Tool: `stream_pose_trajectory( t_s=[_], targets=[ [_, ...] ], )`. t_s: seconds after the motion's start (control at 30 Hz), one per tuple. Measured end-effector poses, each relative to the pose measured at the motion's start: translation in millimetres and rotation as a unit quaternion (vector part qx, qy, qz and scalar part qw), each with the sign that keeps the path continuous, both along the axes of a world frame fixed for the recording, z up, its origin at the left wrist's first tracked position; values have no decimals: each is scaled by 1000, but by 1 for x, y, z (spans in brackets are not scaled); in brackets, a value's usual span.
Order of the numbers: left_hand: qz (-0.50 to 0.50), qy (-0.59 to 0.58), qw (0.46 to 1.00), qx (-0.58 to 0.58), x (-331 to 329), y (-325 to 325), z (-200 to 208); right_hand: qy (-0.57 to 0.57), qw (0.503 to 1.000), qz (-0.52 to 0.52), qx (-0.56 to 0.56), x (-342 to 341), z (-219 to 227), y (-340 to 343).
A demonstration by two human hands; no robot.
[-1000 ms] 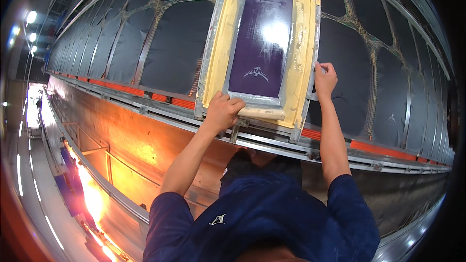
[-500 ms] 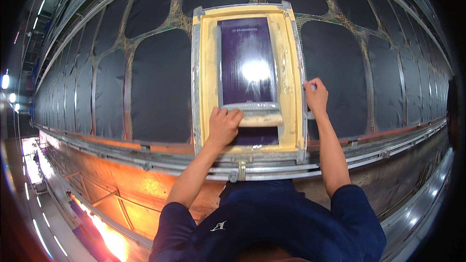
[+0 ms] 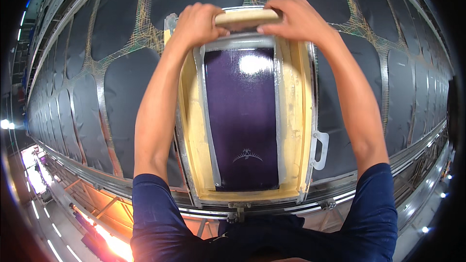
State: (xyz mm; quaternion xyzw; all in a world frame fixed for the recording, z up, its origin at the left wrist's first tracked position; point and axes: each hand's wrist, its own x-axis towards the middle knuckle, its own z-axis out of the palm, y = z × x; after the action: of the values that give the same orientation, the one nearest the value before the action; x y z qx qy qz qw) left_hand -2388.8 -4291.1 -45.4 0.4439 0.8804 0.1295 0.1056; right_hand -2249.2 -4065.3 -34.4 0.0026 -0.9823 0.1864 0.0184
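A screen printing frame [image 3: 306, 116] lies before me, its border covered in yellow tape around a dark purple mesh window [image 3: 241, 106]. A pale emblem shows near the mesh's near end. At the far end is a squeegee [image 3: 250, 18] with a pale wooden handle, slightly blurred. My left hand [image 3: 198, 24] grips its left end and my right hand [image 3: 296, 17] its right end, thumbs on the near side. Grey ink or residue lines the mesh edges just below the squeegee. The squeegee's blade is mostly hidden.
Black fabric panels [image 3: 131, 92] lie along the long table on both sides of the frame, with threadlike strips between them. A white handle [image 3: 319, 151] sticks out from the frame's right side. Metal rails [image 3: 310, 208] run along the near edge. A glowing orange heater [image 3: 114, 242] is at lower left.
The squeegee has gone from the near part of the mesh to the far end. My right hand has left the frame's right edge and joined my left on the squeegee.
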Motion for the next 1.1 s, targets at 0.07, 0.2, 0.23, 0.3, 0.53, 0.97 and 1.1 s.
stream_pose_trajectory(
  t_s=[0.07, 0.2, 0.23, 0.3, 0.53, 0.97, 1.1],
  targets=[
    [12, -23, 999, -27, -17, 13, -6, -33, 998, 33, 33, -41, -23, 7],
    [25, -74, 996, -52, -34, 19, -16, -95, 995, 23, -21, -60, -32, 10],
    [22, -66, 996, -50, -33, 15, -18, -99, 994, 24, -35, -58, -25, 6],
    [3, -51, 998, -34, -21, 10, -17, -80, 996, 34, -5, -48, -28, 2],
    [-15, 2, 1000, 3, 66, -48, -33, -98, 994, 26, -35, 41, -41, -50],
    [-32, -19, 997, 71, 361, -215, -25, -23, 998, 50, -26, 335, -38, -214],
    [-40, -1, 996, 80, 313, -189, -25, -28, 998, 54, -4, 288, -31, -187]
  ],
)
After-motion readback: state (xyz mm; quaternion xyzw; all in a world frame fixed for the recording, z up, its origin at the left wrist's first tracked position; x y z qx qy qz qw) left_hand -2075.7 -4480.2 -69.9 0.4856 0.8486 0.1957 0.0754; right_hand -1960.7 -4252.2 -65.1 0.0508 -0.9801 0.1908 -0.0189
